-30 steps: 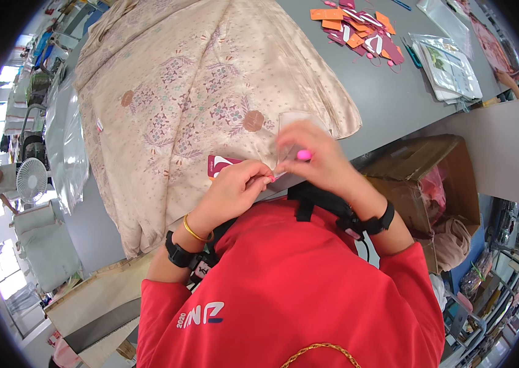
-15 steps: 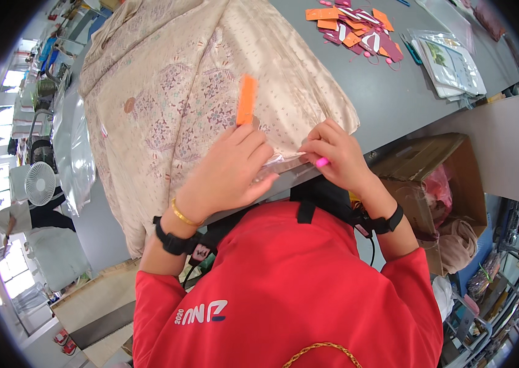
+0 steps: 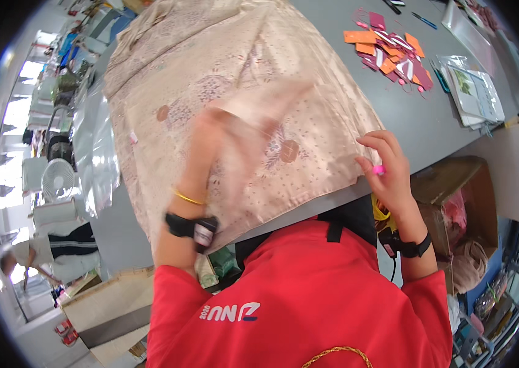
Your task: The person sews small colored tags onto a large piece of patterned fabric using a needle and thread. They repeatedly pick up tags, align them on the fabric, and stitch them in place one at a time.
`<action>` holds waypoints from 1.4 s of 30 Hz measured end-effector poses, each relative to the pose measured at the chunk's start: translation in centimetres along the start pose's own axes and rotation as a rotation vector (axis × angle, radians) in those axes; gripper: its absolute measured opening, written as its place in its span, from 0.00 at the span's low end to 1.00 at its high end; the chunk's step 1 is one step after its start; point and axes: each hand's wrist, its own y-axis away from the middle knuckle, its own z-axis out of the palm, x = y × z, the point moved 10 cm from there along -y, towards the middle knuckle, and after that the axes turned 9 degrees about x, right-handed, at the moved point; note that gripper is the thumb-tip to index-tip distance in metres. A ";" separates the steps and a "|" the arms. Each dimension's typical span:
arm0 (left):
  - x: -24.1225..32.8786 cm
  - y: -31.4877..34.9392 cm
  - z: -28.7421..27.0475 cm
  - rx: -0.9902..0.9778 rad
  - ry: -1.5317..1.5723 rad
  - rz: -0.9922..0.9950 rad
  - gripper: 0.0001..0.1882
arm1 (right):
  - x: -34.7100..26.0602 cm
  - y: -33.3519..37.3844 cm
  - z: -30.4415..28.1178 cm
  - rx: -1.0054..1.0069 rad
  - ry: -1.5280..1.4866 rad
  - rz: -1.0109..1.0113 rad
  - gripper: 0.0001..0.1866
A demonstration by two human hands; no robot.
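Observation:
A pale beige-pink patterned garment [image 3: 308, 178] of thin, shiny cloth is spread over the grey table in front of me. My left hand [image 3: 213, 122] is above its middle, heavily blurred along with a raised flap of the same cloth. Its fingers are smeared, so their grip is unclear. At the garment's near right edge, my right hand [image 3: 391, 165] has its thumb and forefinger curved and apart. A small bright pink thing [image 3: 378, 170] shows against its fingers; whether it is held or worn is unclear.
Orange and maroon tags [image 3: 391, 52] lie in a pile on the table's far right, near clear plastic packets [image 3: 471, 92]. A cardboard box [image 3: 462, 178] stands below the right edge. Clear plastic bags [image 3: 97, 153] hang over the left edge, with a fan [image 3: 58, 178] beyond.
My left hand has moved up and away over the cloth; the orange tag by it no longer shows. My right thumb and forefinger have parted from the garment's edge. The whole view has shifted.

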 end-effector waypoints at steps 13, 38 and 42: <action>-11.2 -8.5 -20.0 0.449 -0.828 0.370 0.18 | 3.4 4.8 2.2 -0.287 0.145 0.301 0.18; 2.1 11.5 13.4 -0.585 0.269 -0.397 0.07 | 6.5 7.0 2.0 -0.177 -0.205 0.565 0.18; 1.4 11.3 13.2 -0.648 0.280 -0.535 0.07 | 4.1 6.6 2.9 -0.217 -0.195 0.482 0.16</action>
